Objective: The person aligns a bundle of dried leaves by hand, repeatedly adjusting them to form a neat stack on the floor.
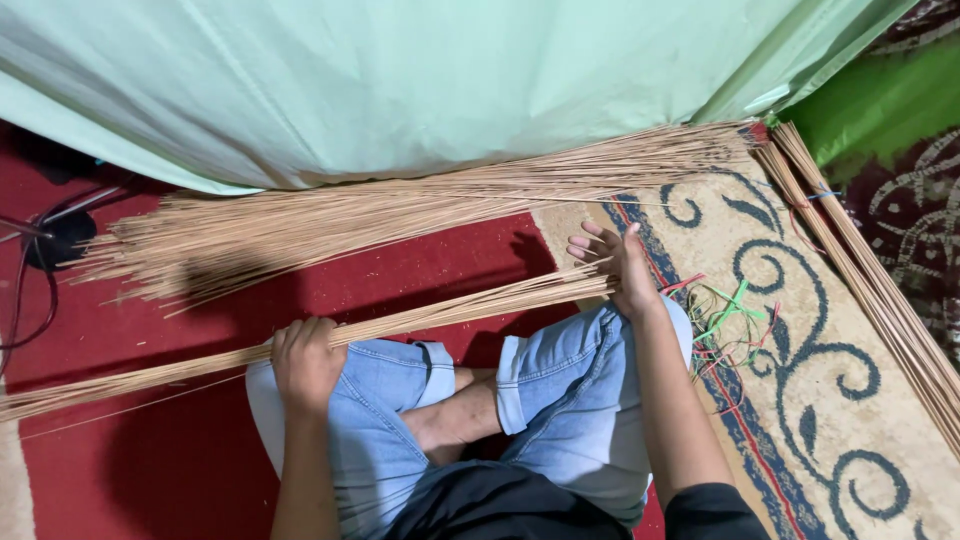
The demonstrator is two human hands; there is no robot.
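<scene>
On the red carpeted floor (150,440), seen from the head camera, a person sits cross-legged in rolled-up light blue jeans (560,410), and a long thin bundle of tan, straw-like sticks (420,318) lies across the lap, running from about eight o'clock, where its loose tips reach the frame's edge, up toward three o'clock of the picture's middle. The left hand (305,360) is wrapped around the bundle near its middle, fingers curled over the top and pressed together in a full grip, at about seven o'clock from the centre. The right hand (615,262) sits at the bundle's thicker end, at about three o'clock, its palm laid against the stick ends and its fingers spread and pointing away from the body. Beyond the held bundle, toward twelve o'clock, a much larger fanned heap of the same tan sticks (400,205) lies along the lower edge of a pale green plastic sheet (400,80). At four o'clock from the right hand, a small tangle of green and red string scraps (735,325) rests on a beige rug with dark blue scroll patterns (850,440). A further long tied bundle of tan sticks (880,290) runs along the rug's far side at three o'clock. Black cables (45,250) lie at nine o'clock.
</scene>
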